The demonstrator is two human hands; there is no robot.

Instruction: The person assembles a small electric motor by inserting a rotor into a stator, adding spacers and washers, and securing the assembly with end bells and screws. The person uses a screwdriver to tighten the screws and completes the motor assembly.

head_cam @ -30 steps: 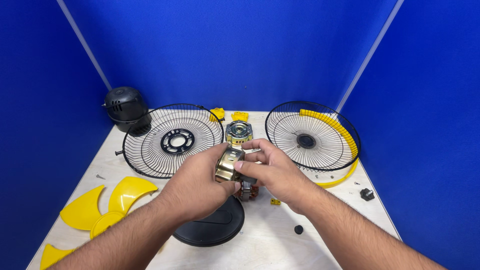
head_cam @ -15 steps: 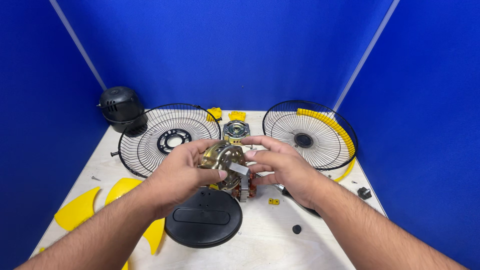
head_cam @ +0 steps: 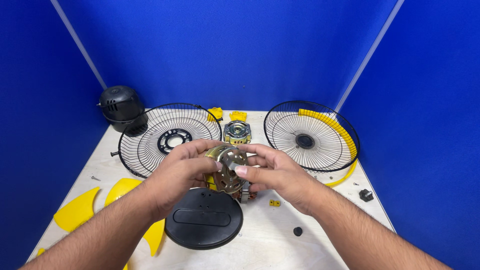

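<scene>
The pale table point(head_cam: 320, 250) carries two wire grilles at 11 point(head_cam: 167, 137) and 1 o'clock point(head_cam: 310, 136), a black disc point(head_cam: 204, 219) at 6, and yellow blades point(head_cam: 77, 210) at 8.

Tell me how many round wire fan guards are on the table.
2. One wire guard lies at the back left beside the black motor cover; the other guard, with a yellow rim, lies at the back right.
</scene>
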